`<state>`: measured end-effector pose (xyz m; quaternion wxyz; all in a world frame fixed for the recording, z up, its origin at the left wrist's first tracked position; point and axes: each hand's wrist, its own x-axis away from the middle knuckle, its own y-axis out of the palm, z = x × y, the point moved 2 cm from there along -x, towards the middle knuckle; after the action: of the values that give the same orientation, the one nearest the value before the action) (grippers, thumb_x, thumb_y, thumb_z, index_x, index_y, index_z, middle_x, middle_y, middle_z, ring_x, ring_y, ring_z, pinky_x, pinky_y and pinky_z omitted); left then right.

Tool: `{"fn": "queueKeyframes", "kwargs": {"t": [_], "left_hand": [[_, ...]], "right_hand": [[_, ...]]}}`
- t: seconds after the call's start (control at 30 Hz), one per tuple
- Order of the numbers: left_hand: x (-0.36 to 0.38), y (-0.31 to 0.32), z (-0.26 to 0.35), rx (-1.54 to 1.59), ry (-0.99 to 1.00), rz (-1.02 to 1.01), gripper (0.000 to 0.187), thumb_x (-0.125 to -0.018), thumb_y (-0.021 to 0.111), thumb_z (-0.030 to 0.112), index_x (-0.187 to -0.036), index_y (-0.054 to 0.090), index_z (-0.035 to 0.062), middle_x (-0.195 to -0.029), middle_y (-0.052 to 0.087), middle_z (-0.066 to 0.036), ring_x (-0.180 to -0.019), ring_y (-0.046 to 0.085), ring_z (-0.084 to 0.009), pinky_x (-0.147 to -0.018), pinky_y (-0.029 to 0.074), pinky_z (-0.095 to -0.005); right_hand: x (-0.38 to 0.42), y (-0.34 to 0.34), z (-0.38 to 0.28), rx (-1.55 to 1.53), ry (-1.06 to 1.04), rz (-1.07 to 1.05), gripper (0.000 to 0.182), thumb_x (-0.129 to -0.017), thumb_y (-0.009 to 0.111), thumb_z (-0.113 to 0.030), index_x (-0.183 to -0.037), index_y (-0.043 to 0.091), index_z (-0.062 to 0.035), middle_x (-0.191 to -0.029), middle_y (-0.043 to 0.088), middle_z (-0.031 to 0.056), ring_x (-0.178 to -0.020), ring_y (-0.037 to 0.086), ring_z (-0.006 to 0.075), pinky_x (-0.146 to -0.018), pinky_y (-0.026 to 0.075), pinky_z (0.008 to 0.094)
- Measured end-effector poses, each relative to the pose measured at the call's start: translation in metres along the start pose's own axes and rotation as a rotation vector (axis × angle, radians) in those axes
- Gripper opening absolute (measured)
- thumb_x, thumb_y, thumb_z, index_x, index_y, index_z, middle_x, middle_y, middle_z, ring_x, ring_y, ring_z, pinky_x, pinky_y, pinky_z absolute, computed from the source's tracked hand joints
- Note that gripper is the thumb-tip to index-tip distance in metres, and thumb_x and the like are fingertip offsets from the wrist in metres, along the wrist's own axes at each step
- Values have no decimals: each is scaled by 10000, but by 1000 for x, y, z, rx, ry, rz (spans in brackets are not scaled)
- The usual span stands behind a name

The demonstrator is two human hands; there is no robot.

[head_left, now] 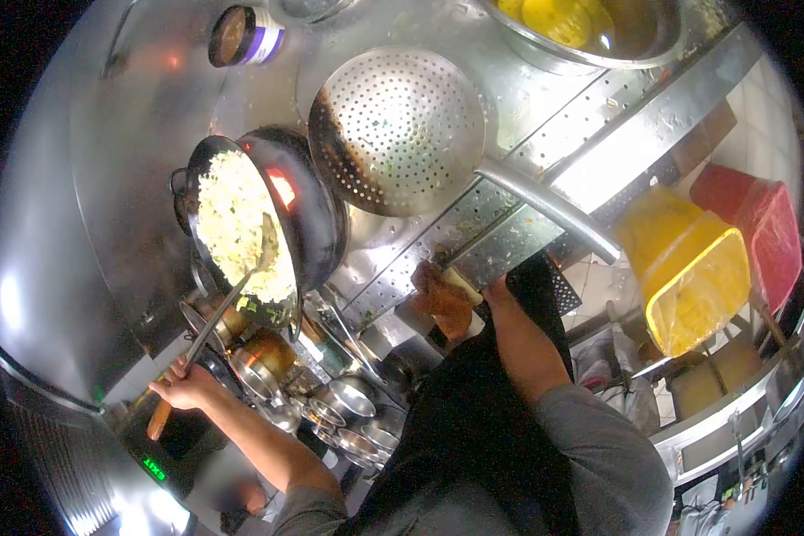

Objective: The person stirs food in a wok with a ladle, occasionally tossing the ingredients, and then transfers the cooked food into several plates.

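My left hand is closed round the shaft of a long-handled wok ladle, just above its wooden grip. The ladle's head lies partly buried in pale fried rice with green bits. That rice fills a dark wok, tilted over the stove with its mouth facing left. Beside an orange-brown cloth at the counter's front edge is my right hand. Its fingers are hidden, so whether it grips the cloth cannot be told.
A large perforated strainer rests right of the wok, its handle reaching over the counter edge. Behind are a jar and a steel bowl with yellow liquid. Several metal pots stand below; yellow and red bins are right.
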<state>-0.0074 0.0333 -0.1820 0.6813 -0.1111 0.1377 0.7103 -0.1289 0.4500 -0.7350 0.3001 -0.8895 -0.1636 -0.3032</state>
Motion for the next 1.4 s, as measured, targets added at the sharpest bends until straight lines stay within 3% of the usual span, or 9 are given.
{"fn": "queueKeyframes", "kwargs": {"t": [0.5, 0.7, 0.83, 1.07, 1.1, 1.13, 1.2, 1.37, 1.4], "left_hand": [[29, 53, 23, 21, -29, 142, 450, -1056, 413, 374, -681, 291, 155, -555, 225, 16, -514, 257, -166, -547, 328, -374], [-2, 0, 146, 96, 106, -250, 435, -1031, 488, 346, -668, 333, 164, -528, 264, 36, -467, 266, -122, -484, 281, -321], [29, 18, -2, 181, 201, 89, 299, -1003, 550, 229, -742, 429, 150, -497, 398, 14, -437, 425, -90, -379, 352, -273], [-54, -32, 75, 384, 88, -106, 390, -984, 598, 256, -662, 409, 146, -503, 370, 27, -425, 359, -101, -427, 357, -315], [-37, -15, 54, 127, 82, 182, 388, -983, 601, 245, -665, 412, 129, -517, 402, 15, -431, 395, -122, -446, 384, -324], [-33, -11, 8, 262, 86, 15, 382, -986, 602, 277, -689, 436, 104, -551, 448, -10, -464, 438, -133, -470, 402, -320], [-28, -16, -41, 377, -20, -256, 374, -990, 607, 316, -737, 481, 71, -645, 542, -62, -597, 534, -141, -589, 459, -321], [12, -87, -15, -447, 118, -647, 254, -987, 584, 258, -1141, 614, 58, -935, 628, -57, -823, 591, -150, -778, 480, -334], [28, -103, -8, -400, -174, -736, 316, -981, 590, 256, -1228, 573, 61, -951, 637, -69, -833, 610, -156, -758, 501, -335]], "right_hand": [[25, -56, 18, 100, -172, -93, 423, -885, 698, -134, -1264, 541, -29, -1107, 622, 127, -1014, 596, 193, -834, 493, 331], [111, -187, -92, -102, -292, -157, 432, -855, 738, -188, -1209, 558, -20, -1071, 617, 149, -966, 602, 229, -816, 499, 350], [137, -146, -213, 312, -831, -79, 449, -840, 719, -261, -1227, 585, -76, -1053, 629, 189, -967, 613, 380, -852, 495, 469], [157, -104, -216, 590, -732, -226, 528, -822, 709, -274, -1296, 553, -99, -990, 627, 176, -926, 615, 356, -820, 498, 487], [158, -103, -218, 646, -847, -196, 511, -834, 696, -243, -1293, 545, -78, -972, 630, 174, -931, 623, 345, -807, 505, 478], [160, -100, -223, 698, -970, -171, 493, -846, 683, -213, -1290, 538, -57, -954, 633, 173, -936, 632, 335, -794, 511, 469], [153, -97, -234, 570, -703, -314, 455, -864, 658, -182, -1262, 533, -1, -1008, 643, 165, -965, 647, 314, -829, 526, 436], [169, -118, -247, -594, 43, -973, 657, -869, 672, -275, -1405, 405, -4, -1250, 587, 190, -1141, 605, 318, -970, 503, 434], [185, -118, -263, -884, 331, -1212, 719, -865, 679, -327, -1437, 371, -20, -1286, 564, 197, -1165, 590, 337, -971, 499, 460]]}}
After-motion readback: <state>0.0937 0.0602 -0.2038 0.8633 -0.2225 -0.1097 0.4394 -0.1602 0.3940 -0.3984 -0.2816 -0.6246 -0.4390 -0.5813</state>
